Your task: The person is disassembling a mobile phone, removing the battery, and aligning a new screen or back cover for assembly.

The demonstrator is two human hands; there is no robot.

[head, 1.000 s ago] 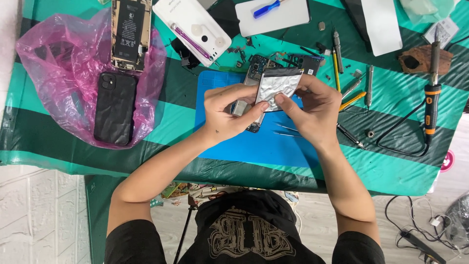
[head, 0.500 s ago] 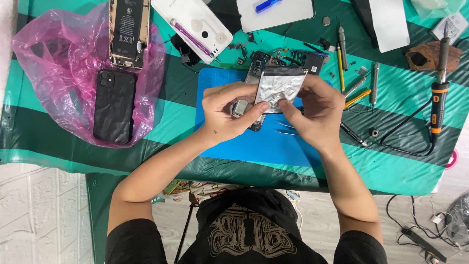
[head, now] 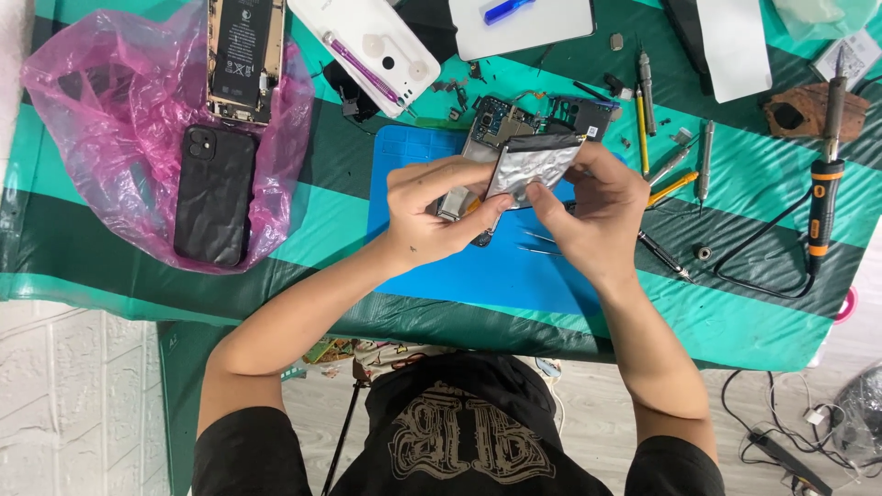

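The silvery battery sat at upper centre of the frame, above the blue mat, pinched between my two hands. My left hand grasped its left edge together with a small phone board; my right hand gripped its right side and lower corner. Tweezers lay just below. A black phone rested on the pink bag, far left.
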